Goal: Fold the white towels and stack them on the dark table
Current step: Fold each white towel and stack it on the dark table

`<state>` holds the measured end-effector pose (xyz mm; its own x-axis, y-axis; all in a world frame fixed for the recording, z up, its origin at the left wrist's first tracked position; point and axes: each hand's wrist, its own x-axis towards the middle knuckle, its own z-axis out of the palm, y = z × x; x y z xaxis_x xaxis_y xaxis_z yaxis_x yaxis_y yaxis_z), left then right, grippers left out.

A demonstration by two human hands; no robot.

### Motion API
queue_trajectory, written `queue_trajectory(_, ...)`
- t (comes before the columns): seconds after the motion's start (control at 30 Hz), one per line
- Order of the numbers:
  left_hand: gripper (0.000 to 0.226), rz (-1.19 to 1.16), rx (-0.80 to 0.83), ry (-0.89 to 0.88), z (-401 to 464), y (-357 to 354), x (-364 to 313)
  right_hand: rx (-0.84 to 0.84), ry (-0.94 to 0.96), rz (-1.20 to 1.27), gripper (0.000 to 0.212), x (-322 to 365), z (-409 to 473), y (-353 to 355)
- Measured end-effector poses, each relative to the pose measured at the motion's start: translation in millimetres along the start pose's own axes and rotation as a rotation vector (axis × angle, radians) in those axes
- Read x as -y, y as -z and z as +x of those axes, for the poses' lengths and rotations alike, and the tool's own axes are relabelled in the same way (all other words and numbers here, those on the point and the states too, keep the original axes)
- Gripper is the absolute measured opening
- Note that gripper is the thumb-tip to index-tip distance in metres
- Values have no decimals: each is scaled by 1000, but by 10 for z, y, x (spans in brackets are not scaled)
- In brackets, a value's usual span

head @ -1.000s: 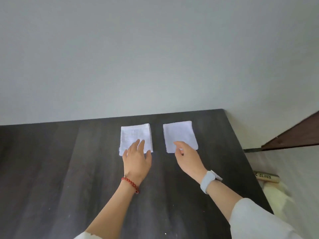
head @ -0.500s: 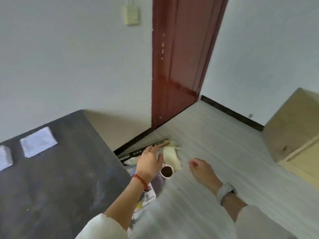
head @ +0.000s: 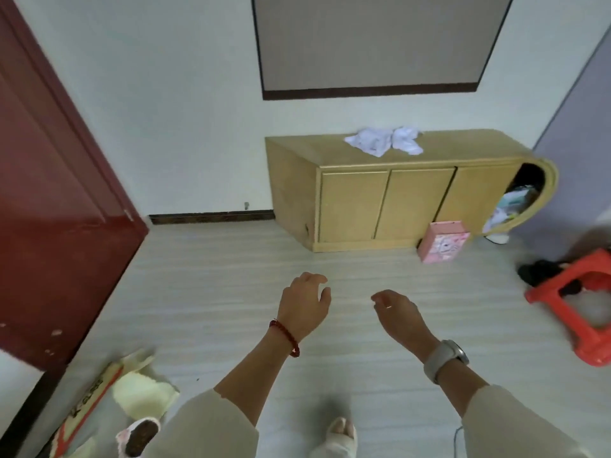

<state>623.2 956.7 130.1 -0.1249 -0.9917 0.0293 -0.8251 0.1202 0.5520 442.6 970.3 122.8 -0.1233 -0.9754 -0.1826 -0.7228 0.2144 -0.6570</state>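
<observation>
Closest to me, my foot in a pale slipper (head: 342, 433) stands on the light plank floor (head: 211, 292), partly cut off by the bottom edge. At my lower left lie a soft pale-yellow cloth (head: 143, 393), a fuzzy pink slipper (head: 137, 436) with a dark inside, and a long flat box (head: 87, 403) with dark lettering that is too blurred and tilted for me to read.

Both my arms reach forward in cream sleeves, hands held in the air above the floor and grasping nothing. My left hand (head: 304, 307), with a red bead bracelet (head: 286, 337) at the wrist, is palm down, its fingers loosely curled and relaxed. My right hand (head: 396, 314), with a pale smartwatch (head: 444, 360) on the wrist and a thin ring on one finger, also hangs loose, fingers curved inward, empty.

To my right a red plastic stool (head: 577, 314) lies tipped over, cut off by the frame edge, with something dark behind it that I cannot identify. To my left stands a dark red door (head: 49, 200).

Further off, a pink printed box (head: 443, 241) leans against a low light-wood cabinet (head: 386, 203), whose rounded open end shows crumpled bags inside, hard to make out. On the cabinet's top lie the white towels (head: 385, 143), crumpled in an unfolded heap. Above it, on the pale wall, hangs a grey board (head: 373, 41) with a dark frame, its top cut off.
</observation>
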Motion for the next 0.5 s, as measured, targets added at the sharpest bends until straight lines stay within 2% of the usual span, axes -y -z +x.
queue_trajectory(0.3,33,-14,90,-199,2718,-686,-1235,-167,-76,-36,29,-499,2253,1433)
queue_trajectory(0.5,33,7,146,-303,4120,-1142,-2069,-264,-156,2,27,-923,3382,2247)
